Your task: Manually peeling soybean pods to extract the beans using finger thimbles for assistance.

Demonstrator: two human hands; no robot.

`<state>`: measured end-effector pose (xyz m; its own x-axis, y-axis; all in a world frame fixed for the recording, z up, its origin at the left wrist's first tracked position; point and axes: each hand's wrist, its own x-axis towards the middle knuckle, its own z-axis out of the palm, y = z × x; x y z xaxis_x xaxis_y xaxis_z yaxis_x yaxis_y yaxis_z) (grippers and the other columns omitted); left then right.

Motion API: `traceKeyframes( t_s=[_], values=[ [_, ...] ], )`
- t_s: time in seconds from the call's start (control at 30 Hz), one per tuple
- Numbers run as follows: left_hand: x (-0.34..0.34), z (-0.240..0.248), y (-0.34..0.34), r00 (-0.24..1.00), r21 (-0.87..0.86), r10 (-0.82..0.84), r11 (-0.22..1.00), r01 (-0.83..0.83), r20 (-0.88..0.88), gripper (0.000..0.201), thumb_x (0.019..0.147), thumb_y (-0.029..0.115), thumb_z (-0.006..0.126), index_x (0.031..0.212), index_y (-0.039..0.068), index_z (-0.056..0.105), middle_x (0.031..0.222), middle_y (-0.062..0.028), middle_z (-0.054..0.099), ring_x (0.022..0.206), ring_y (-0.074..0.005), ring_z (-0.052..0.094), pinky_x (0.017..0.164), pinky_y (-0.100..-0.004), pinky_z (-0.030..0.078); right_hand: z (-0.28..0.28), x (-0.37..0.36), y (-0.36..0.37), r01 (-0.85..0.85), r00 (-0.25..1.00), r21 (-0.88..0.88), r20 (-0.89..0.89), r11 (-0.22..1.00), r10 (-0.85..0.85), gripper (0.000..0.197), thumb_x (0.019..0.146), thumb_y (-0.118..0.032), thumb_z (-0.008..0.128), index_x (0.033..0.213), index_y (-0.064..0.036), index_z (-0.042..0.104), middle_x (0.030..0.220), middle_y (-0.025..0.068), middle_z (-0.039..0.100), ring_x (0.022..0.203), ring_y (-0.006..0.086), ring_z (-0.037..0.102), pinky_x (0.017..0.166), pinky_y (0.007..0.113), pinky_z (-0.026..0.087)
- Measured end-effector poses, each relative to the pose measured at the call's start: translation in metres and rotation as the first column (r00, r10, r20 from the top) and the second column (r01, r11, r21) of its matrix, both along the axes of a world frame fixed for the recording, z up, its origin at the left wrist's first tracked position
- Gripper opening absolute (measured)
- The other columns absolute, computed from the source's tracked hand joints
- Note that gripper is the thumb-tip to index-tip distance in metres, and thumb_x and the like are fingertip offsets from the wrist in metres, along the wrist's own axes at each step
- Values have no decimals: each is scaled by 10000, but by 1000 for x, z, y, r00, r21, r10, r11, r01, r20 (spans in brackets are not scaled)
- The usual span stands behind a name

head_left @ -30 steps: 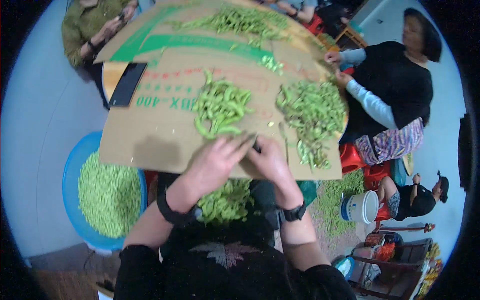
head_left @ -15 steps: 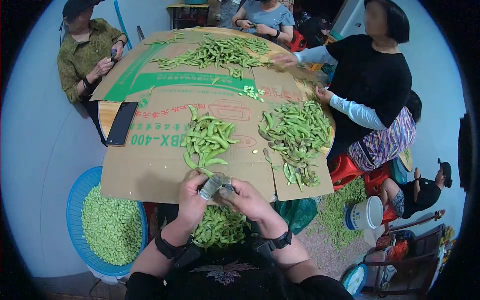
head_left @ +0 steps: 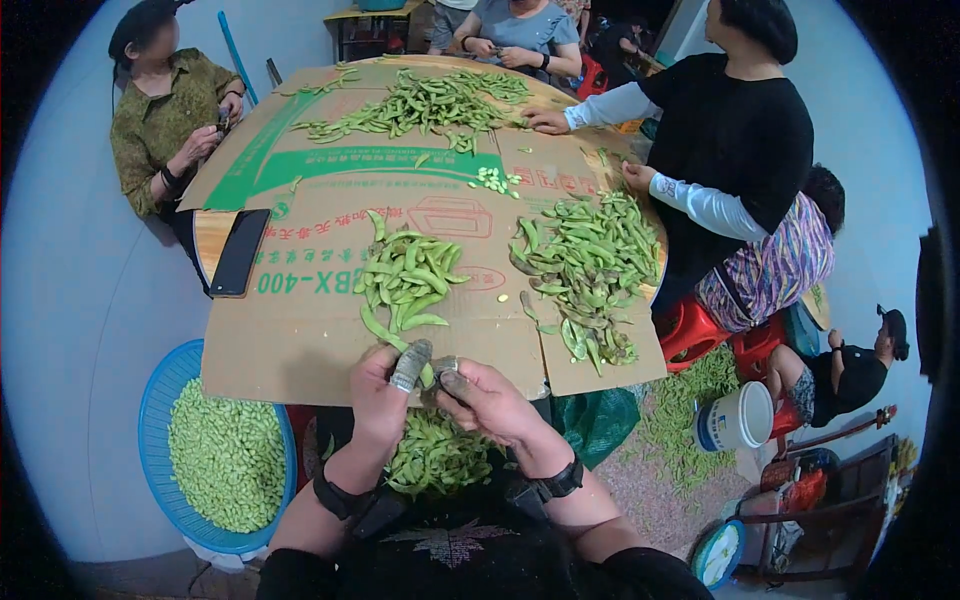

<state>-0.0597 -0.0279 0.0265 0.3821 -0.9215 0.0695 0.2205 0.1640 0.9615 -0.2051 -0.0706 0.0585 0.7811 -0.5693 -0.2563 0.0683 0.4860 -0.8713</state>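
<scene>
My left hand is closed on a green bean pod, its thumb wrapped in a greyish covering. Right beside it, my right hand has its fingers pinched at the pod's lower end, also with dark wrapping on its digits. Just beyond my hands lies a small heap of green pods on the cardboard. Below them, near my lap, is a pile of emptied-looking pods, partly hidden by my hands and wrists.
At lower left stands a blue basket full of shelled beans. A phone lies at the table's left edge. Darker pods are heaped to the right, more pods at the far side. Several people sit or stand around; a white bucket stands right.
My hands have parted slightly, and a pod now shows between them below my left thumb. The person at right has brought an outstretched hand to rest at the table's far edge.
</scene>
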Motion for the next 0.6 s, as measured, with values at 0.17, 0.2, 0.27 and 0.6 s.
traceKeyframes(
  t_s=[0.17, 0.2, 0.27, 0.6],
  values=[
    [-6, 2, 1, 996, -142, 14, 990, -1, 87, 105, 823, 73, 572, 769, -8, 612, 732, -6, 532, 663, -79, 495, 596, -232, 395, -7, 2, 3, 93, 995, 62, 38, 994, -95, 157, 958, -173, 379, 948, -70, 497, 590, -45, 384, 454, 36, 294, 412, 170, 251],
    [-4, 2, 1, 996, -148, -81, 985, 84, 21, 122, 827, 82, 568, 750, -5, 607, 730, -8, 533, 664, -82, 499, 594, -231, 398, -2, 2, 3, 95, 995, 68, 37, 993, -97, 157, 958, -173, 379, 948, -70, 497, 590, -45, 384, 454, 36, 294, 412, 170, 251],
    [-1, 0, 1, 983, -156, -178, 973, 169, -46, 141, 831, 91, 564, 732, -2, 601, 728, -11, 533, 665, -86, 504, 592, -230, 400, 11, 0, 4, 108, 994, 236, -26, 966, -105, 161, 957, -167, 383, 1010, -87, 512, 586, -48, 377, 454, 32, 286, 405, 167, 241],
    [-15, -13, -1, 984, -77, -81, 993, 94, 160, 395, 806, -7, 587, 1177, -13, 451, 906, -24, 559, 814, -78, 538, 710, -214, 439, -40, 10, 1, 313, 878, -680, -60, 663, -475, 95, 836, 3, 481, 906, 2, 545, 697, 111, 584, 578, 179, 535, 567, 276, 448]
  ],
)
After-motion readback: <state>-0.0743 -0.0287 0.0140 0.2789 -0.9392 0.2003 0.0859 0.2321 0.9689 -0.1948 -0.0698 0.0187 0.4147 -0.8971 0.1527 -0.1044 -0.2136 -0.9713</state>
